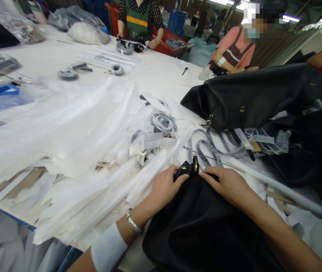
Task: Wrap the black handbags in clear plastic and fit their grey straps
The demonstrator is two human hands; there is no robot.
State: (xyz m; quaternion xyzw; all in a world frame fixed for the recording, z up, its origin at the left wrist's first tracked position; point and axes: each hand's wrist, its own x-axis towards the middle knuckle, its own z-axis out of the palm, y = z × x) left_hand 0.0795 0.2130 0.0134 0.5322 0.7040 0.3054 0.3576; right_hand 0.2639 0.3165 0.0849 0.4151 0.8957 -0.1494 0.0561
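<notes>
- Where the white table (161,77) ends nearest the worker, a black bag (203,226) lies half over its edge.
- The left hand (165,187) and right hand (225,183), fingers curled, pinch its top corner by the brass fitting (195,163).
- Just beyond, wrapped straps (206,145) and plastic sleeves (78,124) litter the table.
- Farther off sits a second black bag (248,98), then a co-worker in a green apron (139,19).

I'm on a handbag factory's packing floor. My long white worktable (161,75) is heaped with clear plastic sleeves (73,124), grey wrapped straps (163,122) and black leather handbags (248,98). At its far edge, other people in work aprons (139,19) handle the same goods.
</notes>
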